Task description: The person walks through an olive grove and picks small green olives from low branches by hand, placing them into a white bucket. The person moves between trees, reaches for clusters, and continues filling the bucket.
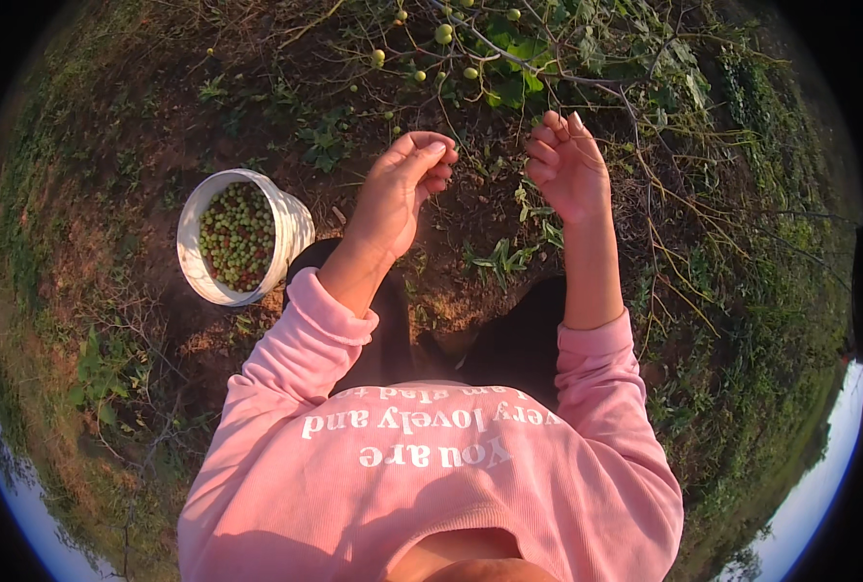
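My left hand [404, 190] is raised in front of me, its fingers curled and the thumb against them; whether something small lies inside cannot be told. To its right my right hand [570, 164] reaches up at the lower twigs of a branch [584, 78], thumb and fingertips close together near a thin stem. Round green fruits [443, 33] hang from the branch above both hands. At the left, a white plastic bucket [297, 222] stands tilted in the view, with many small green and reddish-brown fruits [236, 236] inside.
Thin bare twigs [682, 207] spread down the right side. Green leaves [522, 65] grow by the branch. Low weeds [503, 260] and bare soil lie between my legs. Dry twigs and a leafy plant [100, 371] are at the lower left, below the bucket.
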A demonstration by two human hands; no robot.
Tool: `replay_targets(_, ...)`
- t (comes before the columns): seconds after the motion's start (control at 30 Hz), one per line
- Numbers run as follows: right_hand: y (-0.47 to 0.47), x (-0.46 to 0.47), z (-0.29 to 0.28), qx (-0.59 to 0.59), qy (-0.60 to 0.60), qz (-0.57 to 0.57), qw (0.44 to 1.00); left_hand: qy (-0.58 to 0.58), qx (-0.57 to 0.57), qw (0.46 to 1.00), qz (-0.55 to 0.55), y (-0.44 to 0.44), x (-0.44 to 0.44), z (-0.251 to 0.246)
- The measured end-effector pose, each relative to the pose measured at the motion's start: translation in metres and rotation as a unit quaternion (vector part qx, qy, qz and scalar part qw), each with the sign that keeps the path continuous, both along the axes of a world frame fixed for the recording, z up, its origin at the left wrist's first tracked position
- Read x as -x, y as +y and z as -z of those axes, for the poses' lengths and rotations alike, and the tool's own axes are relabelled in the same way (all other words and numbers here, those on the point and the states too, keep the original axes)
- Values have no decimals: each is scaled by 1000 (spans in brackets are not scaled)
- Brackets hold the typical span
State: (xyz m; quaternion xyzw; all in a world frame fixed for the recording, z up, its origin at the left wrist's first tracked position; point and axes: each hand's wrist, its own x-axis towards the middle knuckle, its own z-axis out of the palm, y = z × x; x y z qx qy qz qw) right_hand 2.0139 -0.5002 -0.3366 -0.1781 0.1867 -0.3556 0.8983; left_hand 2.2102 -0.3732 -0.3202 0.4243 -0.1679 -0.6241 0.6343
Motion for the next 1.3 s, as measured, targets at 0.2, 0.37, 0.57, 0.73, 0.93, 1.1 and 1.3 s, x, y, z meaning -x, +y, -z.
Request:
replay_targets(0.2,-3,-4,1,3,-26,-19,999,7,9,1000,16,0,6,-3)
replay_targets(0.37,-4,-13,-3,54,-73,-46,995,3,4,1000,11,-3,8,-1)
replay_targets(0.57,-2,-19,-7,56,-37,-45,997,-8,3,1000,-12,-9,7,4)
replay_targets(0.73,-5,-21,-9,81,-46,-79,993,-38,7,997,-71,-23,2,4)
replay_targets(0.93,-5,-20,-11,94,0,-86,992,-31,41,991,-127,-44,-5,1)
replay_targets(1.1,-6,-20,-9,143,59,-91,984,9,56,991,-121,-53,-2,1)
replay_targets(1.3,-6,-19,-5,159,65,-103,980,14,71,991,-115,-58,-2,5)
